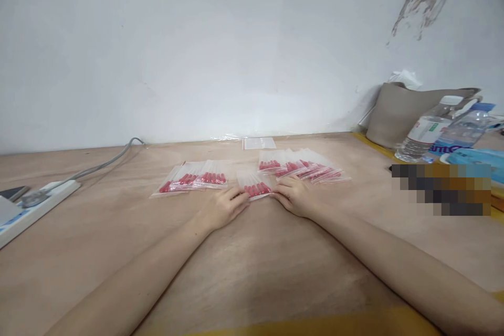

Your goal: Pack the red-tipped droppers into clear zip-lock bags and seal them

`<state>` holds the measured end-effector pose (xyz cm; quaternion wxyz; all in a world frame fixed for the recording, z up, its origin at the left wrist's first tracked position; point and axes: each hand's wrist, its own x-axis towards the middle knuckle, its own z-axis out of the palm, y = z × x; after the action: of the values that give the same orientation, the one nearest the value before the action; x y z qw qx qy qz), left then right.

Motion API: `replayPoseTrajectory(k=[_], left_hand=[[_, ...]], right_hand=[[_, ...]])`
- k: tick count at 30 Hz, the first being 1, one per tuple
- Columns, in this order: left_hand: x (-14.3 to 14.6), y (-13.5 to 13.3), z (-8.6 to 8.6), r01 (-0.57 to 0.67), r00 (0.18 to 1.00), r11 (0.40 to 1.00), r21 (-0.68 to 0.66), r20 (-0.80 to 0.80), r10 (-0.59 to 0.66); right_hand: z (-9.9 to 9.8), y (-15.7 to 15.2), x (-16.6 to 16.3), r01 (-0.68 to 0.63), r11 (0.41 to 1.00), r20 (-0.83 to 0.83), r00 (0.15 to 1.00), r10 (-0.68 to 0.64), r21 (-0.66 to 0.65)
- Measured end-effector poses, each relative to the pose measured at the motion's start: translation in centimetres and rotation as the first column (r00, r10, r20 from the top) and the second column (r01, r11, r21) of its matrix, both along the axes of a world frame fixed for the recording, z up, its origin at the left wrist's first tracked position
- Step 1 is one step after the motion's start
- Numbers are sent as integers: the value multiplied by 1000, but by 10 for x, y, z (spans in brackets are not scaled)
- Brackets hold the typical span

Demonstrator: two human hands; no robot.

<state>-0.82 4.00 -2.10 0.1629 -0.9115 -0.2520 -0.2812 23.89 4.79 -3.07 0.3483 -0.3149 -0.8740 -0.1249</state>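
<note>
A small clear zip bag [258,189] with a row of several red, rod-like pieces lies on the wooden table between my two hands. My left hand [227,207] holds its left edge, fingers closed together at the corner. At the opposite edge, my right hand [296,197] pinches the other corner with thumb and fingers. Similar bags of red pieces overlap in a left group [197,176] beyond my left hand. Another overlapping group [303,168] lies just behind my right hand. What is in each bag is too small to name exactly.
A flat white-clear bag [260,143] lies by the wall. On the left is a power strip [47,205] with a grey cable [102,164]. To the right stand a grey-brown bin [401,115], a water bottle [423,134] and a blue-capped bottle [470,128]. Yellow tape marks the table edges.
</note>
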Motion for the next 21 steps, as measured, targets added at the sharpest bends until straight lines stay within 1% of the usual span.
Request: replayPoseTrajectory(k=[3,6,10,13,17,21], left_hand=[[-2,2,2,10,999,987,161,-51,-1],[-3,2,3,18,999,974,225,-48,-8],[0,1,3,5,997,965,263,-71,15],[2,0,5,-13,992,964,265,-120,47],[2,0,6,-35,987,970,240,-141,70],[1,0,8,-32,987,972,234,-148,69]], right_hand=[[-1,0,2,-21,1000,-7,1000,21,-3],[0,-1,4,-25,1000,22,999,25,13],[4,-4,-9,-40,993,91,995,30,112],[5,-5,-31,-52,981,161,987,22,189],[5,-2,-56,-54,970,215,977,2,235],[4,2,-60,-100,954,255,967,26,281]])
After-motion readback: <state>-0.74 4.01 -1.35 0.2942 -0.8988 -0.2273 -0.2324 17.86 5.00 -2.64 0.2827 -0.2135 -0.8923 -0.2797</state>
